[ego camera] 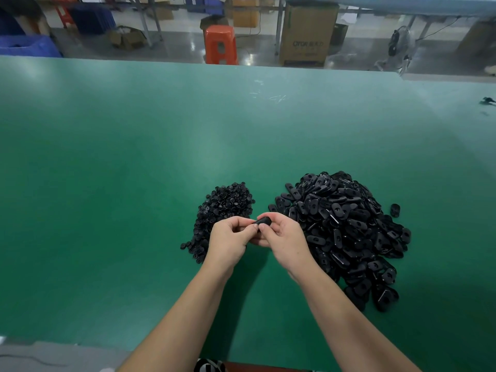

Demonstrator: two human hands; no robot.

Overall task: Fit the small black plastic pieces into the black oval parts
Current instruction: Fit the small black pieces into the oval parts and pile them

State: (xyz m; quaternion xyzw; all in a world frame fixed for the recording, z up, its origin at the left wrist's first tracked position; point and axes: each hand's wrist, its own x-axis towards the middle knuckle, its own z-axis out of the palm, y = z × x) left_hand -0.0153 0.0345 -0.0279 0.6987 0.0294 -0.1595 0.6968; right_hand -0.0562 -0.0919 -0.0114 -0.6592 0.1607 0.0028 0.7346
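A heap of small black round plastic pieces (225,208) lies on the green table (134,170), just left of centre. To its right is a larger heap of black oval parts (346,229). Between the heaps, both hands meet above the table. My right hand (281,237) grips one black oval part (263,221) with curled fingers. My left hand (230,240) has its fingers curled and pinches at the left end of that same part. Whether a small piece sits between the left fingertips is hidden.
One stray oval part (395,210) lies right of the big heap. A small dark object (488,101) sits near the table's far right edge. Beyond the table stand an orange stool (220,44), a cardboard box (308,33) and a fan (401,47).
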